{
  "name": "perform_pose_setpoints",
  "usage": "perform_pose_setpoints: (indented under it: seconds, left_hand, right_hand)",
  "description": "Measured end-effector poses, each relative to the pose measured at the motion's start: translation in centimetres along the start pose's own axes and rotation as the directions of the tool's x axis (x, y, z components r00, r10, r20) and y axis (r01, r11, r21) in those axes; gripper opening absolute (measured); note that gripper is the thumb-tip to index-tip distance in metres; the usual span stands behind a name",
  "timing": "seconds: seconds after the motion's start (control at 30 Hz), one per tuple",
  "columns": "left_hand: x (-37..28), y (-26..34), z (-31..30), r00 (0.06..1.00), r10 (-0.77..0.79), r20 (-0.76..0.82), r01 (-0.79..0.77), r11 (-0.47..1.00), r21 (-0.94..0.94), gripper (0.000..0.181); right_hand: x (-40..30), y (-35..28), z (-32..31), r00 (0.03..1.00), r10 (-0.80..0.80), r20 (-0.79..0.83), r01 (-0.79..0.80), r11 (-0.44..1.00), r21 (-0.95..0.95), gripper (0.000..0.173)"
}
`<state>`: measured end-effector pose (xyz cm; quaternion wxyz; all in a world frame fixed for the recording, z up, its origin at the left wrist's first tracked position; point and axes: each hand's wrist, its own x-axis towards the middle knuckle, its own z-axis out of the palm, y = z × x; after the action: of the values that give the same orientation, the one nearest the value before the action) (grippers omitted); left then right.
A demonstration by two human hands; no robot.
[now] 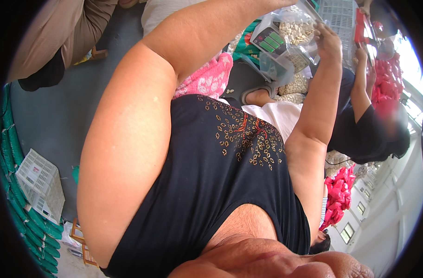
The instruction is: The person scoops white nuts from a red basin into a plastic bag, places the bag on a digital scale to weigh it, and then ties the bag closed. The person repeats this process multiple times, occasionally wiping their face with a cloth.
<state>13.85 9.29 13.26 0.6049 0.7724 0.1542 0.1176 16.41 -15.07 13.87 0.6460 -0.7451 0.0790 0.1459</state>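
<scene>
My left hand [288,2] is mostly cut off by the top edge of the view; only its wrist end shows. Curled fingers of my right hand [328,41] touch the lower end of a narrow grey strip [310,11]; whether they grip it is unclear. Between the hands lies a clear plastic bag of pale seeds, like pumpkin seeds [296,32], on or over a digital scale [271,42] with a lit green display. Beside the scale's keypad [296,59] is a translucent plastic bag [274,67]. Filled bags of pale seeds [295,85] lie below it.
A grey plastic crate [336,31] stands beyond my right hand. At the right, a co-worker in dark clothing [362,135] reaches towards a red thing [362,29]. Red bags [338,194] are piled behind. An upturned white crate [41,184] and stacked green sacks [34,229] are at the left.
</scene>
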Motion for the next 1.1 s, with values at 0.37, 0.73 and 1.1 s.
perform_pose_setpoints:
  seconds: [0.37, 0.73, 1.1]
  left_hand:
    - [-0.4, -0.4, 0.4, 0.973, 0.085, 0.214, -0.104, 0.991, 0.080, 0.032]
    - [-1.2, 0.2, 0.6, 0.987, 0.046, 0.155, -0.053, 0.998, 0.040, 0.033]
    - [-1.1, 0.2, 0.0, 0.997, 0.037, 0.075, -0.040, 0.998, 0.042, 0.033]
  right_hand:
    - [-4.2, -5.9, 10.5, 0.932, 0.048, 0.358, 0.100, 0.918, -0.383, 0.015]
    - [-4.5, -4.2, 10.3, 0.930, -0.029, 0.367, 0.139, 0.951, -0.277, 0.017]
    - [-1.0, -0.2, 1.4, 0.970, -0.162, -0.179, 0.022, 0.798, -0.602, 0.015]
